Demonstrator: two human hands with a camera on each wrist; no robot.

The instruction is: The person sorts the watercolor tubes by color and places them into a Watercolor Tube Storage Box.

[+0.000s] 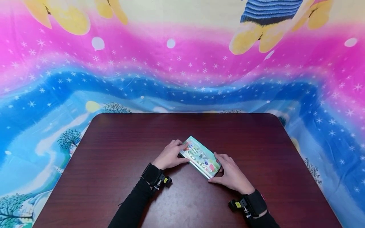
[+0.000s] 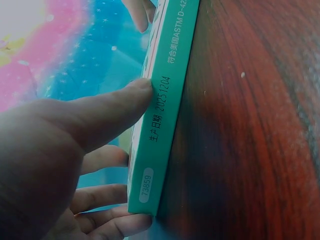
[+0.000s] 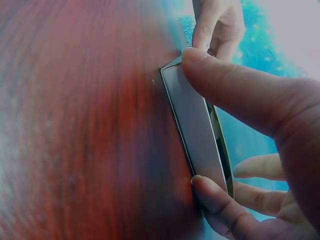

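A flat green box with a flower and leaf print lies at a slant on the table. My left hand grips its left end, the thumb along the near edge and the fingers round the far side. At the right end my right hand holds the box between thumb and fingers. In the left wrist view, the green side of the box carries printed characters and numbers. A pale end panel shows in the right wrist view, with a dark gap beside it under the cover edge.
The dark red-brown wooden table has rounded far corners. Behind it and at its sides hangs a pink and blue printed cloth. Both wrists wear black straps with small cameras.
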